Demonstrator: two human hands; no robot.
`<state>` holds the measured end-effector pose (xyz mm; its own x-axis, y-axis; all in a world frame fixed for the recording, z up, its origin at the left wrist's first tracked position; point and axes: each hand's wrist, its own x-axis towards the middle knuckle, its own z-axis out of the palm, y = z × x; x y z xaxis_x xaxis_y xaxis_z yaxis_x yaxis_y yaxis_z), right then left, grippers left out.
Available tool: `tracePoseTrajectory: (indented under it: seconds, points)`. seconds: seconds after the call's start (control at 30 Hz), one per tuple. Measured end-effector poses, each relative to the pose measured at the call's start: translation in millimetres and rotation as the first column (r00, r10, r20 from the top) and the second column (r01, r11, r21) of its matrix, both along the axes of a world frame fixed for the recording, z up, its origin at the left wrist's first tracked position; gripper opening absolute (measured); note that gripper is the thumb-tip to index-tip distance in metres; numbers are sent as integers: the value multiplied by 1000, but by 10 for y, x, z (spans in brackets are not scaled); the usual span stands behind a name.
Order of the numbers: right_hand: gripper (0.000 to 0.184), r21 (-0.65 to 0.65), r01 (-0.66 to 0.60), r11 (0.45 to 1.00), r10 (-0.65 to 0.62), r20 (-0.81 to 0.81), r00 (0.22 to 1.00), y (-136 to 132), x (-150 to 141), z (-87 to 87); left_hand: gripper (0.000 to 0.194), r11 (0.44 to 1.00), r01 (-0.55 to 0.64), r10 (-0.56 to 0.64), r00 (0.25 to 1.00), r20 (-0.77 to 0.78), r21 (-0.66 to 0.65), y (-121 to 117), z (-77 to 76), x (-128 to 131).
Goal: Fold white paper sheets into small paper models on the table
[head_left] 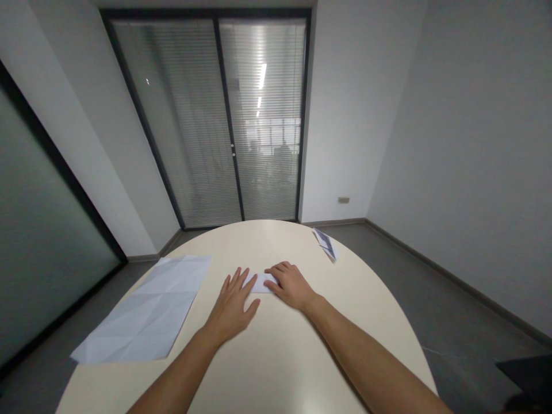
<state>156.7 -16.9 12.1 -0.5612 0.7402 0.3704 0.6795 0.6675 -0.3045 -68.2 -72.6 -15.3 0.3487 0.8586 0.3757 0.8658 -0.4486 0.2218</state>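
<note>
A small folded piece of white paper (pixel 260 283) lies near the middle of the round cream table (pixel 276 356). My left hand (pixel 233 306) rests flat on its left end with the fingers spread. My right hand (pixel 290 284) presses on its right end with the fingers curled down. Most of the paper is hidden under the two hands, so only a narrow strip shows between them.
A large creased white sheet (pixel 149 310) lies on the table's left side, reaching the edge. A small folded paper (pixel 326 243) sits at the far right rim. Glass doors with blinds (pixel 224 121) stand behind the table, grey floor around it.
</note>
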Motion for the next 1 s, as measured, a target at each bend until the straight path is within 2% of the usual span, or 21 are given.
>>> tracePoseTrajectory:
  seconds: [0.13, 0.23, 0.33, 0.47, 0.63, 0.8, 1.0]
  points:
    - [40, 15, -37, 999, 37, -32, 999, 10, -6, -28, 57, 992, 108, -108, 994, -2, -64, -18, 37, 6]
    - [42, 41, -70, 997, 72, -51, 996, 0, -25, -33, 56, 991, 61, -65, 998, -26, -117, -19, 39, 19]
    - [47, 39, -160, 986, 161, -40, 986, -40, -62, -36, 57, 990, 10, -19, 998, -67, -138, -7, 13, 24]
    - [62, -98, -264, 960, 269, 47, 962, -98, -115, -69, 59, 988, -43, 32, 996, -80, -145, 17, -36, 15]
    - [75, -235, -172, 957, 205, 125, 971, -108, -122, -103, 63, 980, -96, 75, 990, -123, -177, 15, -11, 35]
    - [72, -262, -51, 964, 105, 196, 975, -82, -73, -78, 65, 957, -215, 180, 967, -182, -196, -17, 54, 92]
    - [68, -293, 40, 955, 29, 228, 973, -41, -19, -66, 64, 932, -320, 278, 932, -231, -171, -4, 18, 100]
